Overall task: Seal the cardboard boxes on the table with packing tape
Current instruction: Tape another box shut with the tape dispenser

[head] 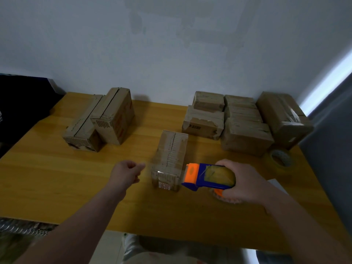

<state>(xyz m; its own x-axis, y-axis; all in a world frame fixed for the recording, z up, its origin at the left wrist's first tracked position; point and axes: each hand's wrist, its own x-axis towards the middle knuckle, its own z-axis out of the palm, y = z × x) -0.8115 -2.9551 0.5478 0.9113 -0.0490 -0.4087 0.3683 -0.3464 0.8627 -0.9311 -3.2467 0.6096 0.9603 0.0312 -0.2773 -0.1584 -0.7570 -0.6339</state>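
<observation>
While the right hand [245,180] gripped the blue-and-orange tape dispenser [207,177] just beside the near end of the middle cardboard box [172,149], the left hand [126,173] was on the box's other side. Its fingers were curled, with thumb and forefinger seemingly pinching the free end of the clear packing tape [158,171], though blur made that uncertain. The tape ran taut across the box's near end.

Neither hand steadied the box, so a hard pull could probably have dragged or tipped it on the wooden table [57,178]. Slack tape might have folded onto itself or landed crooked, missing the lengthwise seam.

Every box had its flaps down, so what they held could not be told. Two boxes [106,117] stood touching at the far left. A tight cluster [245,134] sat at the far right, some showing glossy tape, with a spare tape roll [282,159] lying near it.
</observation>
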